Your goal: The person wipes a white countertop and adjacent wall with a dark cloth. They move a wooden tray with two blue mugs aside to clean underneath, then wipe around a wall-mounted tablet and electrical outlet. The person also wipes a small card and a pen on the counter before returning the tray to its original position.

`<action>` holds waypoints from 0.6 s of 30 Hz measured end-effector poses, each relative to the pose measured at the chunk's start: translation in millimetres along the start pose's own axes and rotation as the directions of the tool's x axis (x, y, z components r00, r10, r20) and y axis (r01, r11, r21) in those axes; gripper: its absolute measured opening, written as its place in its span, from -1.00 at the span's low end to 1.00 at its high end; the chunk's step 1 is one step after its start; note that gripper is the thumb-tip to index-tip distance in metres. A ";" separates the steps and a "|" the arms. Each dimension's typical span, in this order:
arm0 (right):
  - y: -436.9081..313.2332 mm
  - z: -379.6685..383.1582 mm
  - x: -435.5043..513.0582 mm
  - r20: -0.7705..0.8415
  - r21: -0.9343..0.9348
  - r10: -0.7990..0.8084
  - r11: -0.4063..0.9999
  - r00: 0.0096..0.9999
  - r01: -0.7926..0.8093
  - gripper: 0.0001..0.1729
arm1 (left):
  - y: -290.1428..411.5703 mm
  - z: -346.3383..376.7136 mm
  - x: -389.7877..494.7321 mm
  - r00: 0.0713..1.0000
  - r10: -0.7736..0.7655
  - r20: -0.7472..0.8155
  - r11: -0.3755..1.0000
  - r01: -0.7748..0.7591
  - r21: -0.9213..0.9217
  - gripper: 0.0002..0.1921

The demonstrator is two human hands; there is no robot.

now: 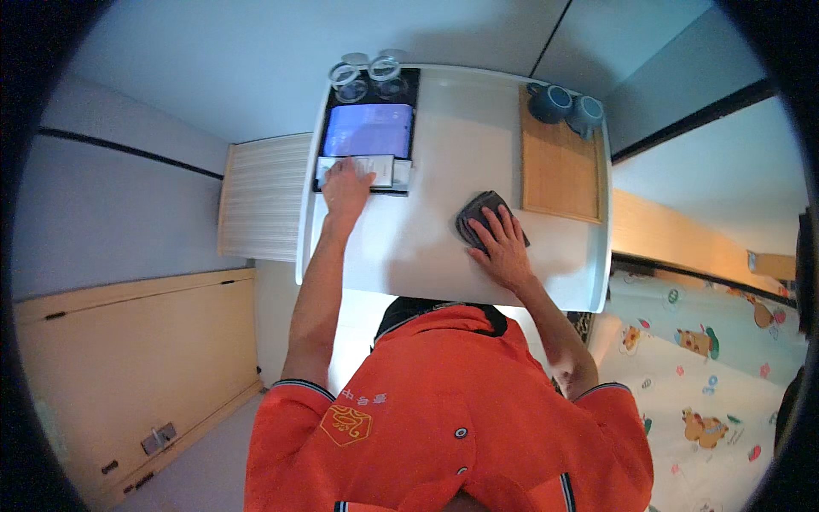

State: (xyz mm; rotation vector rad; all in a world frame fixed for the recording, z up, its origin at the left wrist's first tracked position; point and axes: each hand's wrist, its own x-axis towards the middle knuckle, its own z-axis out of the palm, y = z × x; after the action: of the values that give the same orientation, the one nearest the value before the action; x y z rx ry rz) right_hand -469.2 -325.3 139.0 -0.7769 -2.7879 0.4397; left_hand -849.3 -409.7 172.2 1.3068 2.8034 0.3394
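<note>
On the white tabletop [467, 153], my right hand [502, 253] rests on a folded dark grey cloth [477, 214], fingers spread over it. My left hand [347, 192] is at the near end of a black tray [413, 96], its fingertips on flat white packets [384, 169]; whether it grips one is hidden. Just beyond the packets lies a flat purple-blue packet or folder [369, 130] on the same tray. Two clear glasses, a left glass [349, 83] and a right glass [388, 78], stand at the tray's far end.
Two blue-grey mugs, one dark [549, 104] and one lighter [585, 115], sit at the far end of a wooden tray [562, 169] on the right. A raised rim [603, 269] edges the table. Patterned fabric [691, 384] lies at right, a wooden door [141, 358] at left.
</note>
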 end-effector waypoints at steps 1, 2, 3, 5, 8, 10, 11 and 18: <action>-4.2 1.2 -0.9 0.009 0.001 0.033 0.999 0.999 -0.033 -0.24 | -1.6 0.1 1.8 1.000 0.023 0.012 0.999 -0.023 -0.048 -0.26; -10.6 3.6 -0.9 0.005 -0.026 0.059 0.998 0.998 -0.059 -0.24 | -0.7 1.4 1.5 0.999 0.035 -0.037 0.997 -0.038 -0.074 -0.25; -16.4 5.2 -0.9 -0.001 -0.028 0.080 0.996 0.997 -0.080 -0.24 | -2.3 0.5 0.8 0.997 0.038 -0.066 0.995 -0.044 -0.095 -0.23; -29.1 8.7 -1.1 -0.035 -0.022 0.106 0.994 0.994 -0.107 -0.24 | -0.6 -1.6 4.2 0.998 0.025 -0.053 0.986 -0.033 -0.164 -0.19; -49.1 13.2 -4.2 0.009 -0.022 0.146 0.989 0.989 -0.146 -0.24 | 5.2 -9.5 5.9 0.992 0.030 -0.126 0.943 -0.069 -0.324 -0.23; -59.5 14.6 -9.2 0.011 -0.010 0.138 0.990 0.990 -0.138 -0.23 | 9.0 -17.3 1.3 0.997 -0.030 -0.072 0.808 -0.019 -0.589 -0.28; -62.2 14.5 -12.2 0.028 -0.015 0.133 0.991 0.991 -0.132 -0.24 | 9.6 -21.5 -2.5 0.998 -0.057 -0.031 0.714 0.019 -0.700 -0.31; -37.6 0.3 -33.2 0.032 -0.005 0.101 0.995 0.994 -0.101 -0.23 | 56.2 10.0 -94.1 0.970 0.069 0.233 0.448 0.178 -0.876 -0.34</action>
State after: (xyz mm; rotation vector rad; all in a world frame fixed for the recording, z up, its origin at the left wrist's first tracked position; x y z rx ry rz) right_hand -459.1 -373.7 147.3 -0.9223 -2.7882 0.4693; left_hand -744.9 -444.2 168.1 0.8570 1.8560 1.3368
